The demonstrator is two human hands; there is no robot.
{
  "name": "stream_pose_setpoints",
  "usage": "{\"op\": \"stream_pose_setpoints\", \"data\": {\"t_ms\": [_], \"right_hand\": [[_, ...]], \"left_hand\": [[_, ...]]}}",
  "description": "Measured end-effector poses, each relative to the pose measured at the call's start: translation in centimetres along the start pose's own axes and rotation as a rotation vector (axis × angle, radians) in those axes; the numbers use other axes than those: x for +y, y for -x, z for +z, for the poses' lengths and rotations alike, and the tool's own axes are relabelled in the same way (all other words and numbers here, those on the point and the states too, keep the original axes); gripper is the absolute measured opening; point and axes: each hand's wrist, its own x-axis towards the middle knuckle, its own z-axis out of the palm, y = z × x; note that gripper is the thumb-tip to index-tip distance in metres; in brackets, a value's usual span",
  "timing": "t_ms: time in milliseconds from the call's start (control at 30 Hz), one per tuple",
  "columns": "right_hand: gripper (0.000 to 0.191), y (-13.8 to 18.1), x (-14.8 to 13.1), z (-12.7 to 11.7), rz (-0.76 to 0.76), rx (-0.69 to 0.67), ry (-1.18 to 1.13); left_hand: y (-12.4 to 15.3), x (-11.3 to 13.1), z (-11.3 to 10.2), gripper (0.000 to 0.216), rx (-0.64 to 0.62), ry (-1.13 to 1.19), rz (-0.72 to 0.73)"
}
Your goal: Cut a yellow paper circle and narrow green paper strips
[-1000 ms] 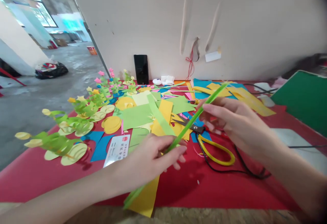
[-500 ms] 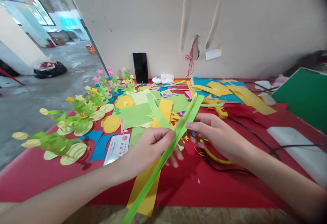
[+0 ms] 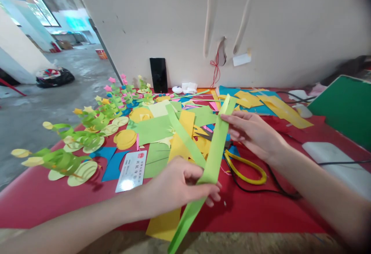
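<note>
- Paper flowers [image 3: 66, 161] with curled green stems and pale yellow discs stand in a row along the left of the frame, from the lower left up towards the centre, on the red table cover [image 3: 43, 203].
- A white printed card [image 3: 131, 171] lies flat just right of the nearest flowers, beside blue and green offcuts.
- A black phone [image 3: 159, 75] leans upright against the wall at upper centre.
- The left hand [image 3: 179, 186], in the lower centre, is closed in a pinch on the lower half of the green paper strip [image 3: 216, 149], with the thumb on top and the fingers curled beneath.
- A yellow sheet [image 3: 164, 225] lies on the cover under this hand, reaching the table's near edge.
- The green paper strip is held up off the table and runs slantwise from the bottom edge at centre to a point right of centre. It bends where the left hand grips it.
- The right hand [image 3: 252, 130], right of centre, holds the strip near its upper end with long, nearly straight fingers. Its thumb cannot be made out.
- Scissors [image 3: 246, 167] with yellow handles lie on the cover below the right hand, and a black cable [image 3: 261, 190] runs just beside them.
- A white block [image 3: 339, 161] lies at the right.
- A green board [image 3: 344, 107] sits above it at the right edge.
</note>
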Motion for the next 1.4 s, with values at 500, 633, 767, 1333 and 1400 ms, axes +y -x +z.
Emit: {"op": "stream_pose_setpoints", "data": {"t_ms": [500, 633, 767, 1333, 1400], "right_hand": [[0.021, 1.3, -1.2, 0.3, 0.001, -0.126, 0.230], [0.031, 3.2, -0.4, 2.6, -0.110, -0.374, 0.540], [0.031, 3.6, -0.2, 3.2, -0.205, -0.421, 0.629], [0.028, 3.4, 1.2, 3.4, -0.509, -0.157, 0.811], [0.027, 3.2, 1.2, 3.2, -0.497, -0.102, 0.778]], "left_hand": [[0.3, 0.5, -1.3, 0.043, 0.007, 0.023, 0.114], [-0.4, 0.3, -1.9, 0.029, 0.206, 0.181, 0.113], [-0.3, 0.2, -2.0, 0.031, 0.247, 0.106, 0.123], [-0.5, -0.1, -1.4, 0.025, 0.190, 0.085, 0.108], [-0.4, -0.1, -1.3, 0.025, 0.216, 0.069, 0.130]]}}
